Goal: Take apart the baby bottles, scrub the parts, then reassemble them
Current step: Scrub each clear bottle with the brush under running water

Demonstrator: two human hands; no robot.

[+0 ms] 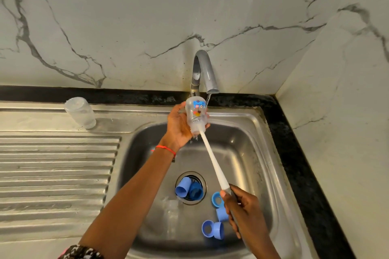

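Cupped in the left hand (179, 126) is a clear baby bottle (195, 114) with a coloured print, held mouth-down over the steel sink (248, 153); the right hand (242, 206) grips the lower end of a white bottle brush (212, 160) whose handle runs up into the bottle's mouth (the bristles are hidden inside). Marble-patterned wall panels (126, 27) rise behind, with a black counter edge (305, 164) round the sink. A ribbed draining board (54, 174) lies to the left, and a second clear bottle (81, 112) stands upside down at its back. From the curved grey tap (204, 71) a thin stream falls just beside the held bottle. In the basin, two blue caps (189, 189) lie on the drain; a blue collar ring (217, 199), another blue cap (222, 214) and a ring-and-cap pair (213, 229) lie near the right hand. A red thread (166, 149) circles the left wrist.
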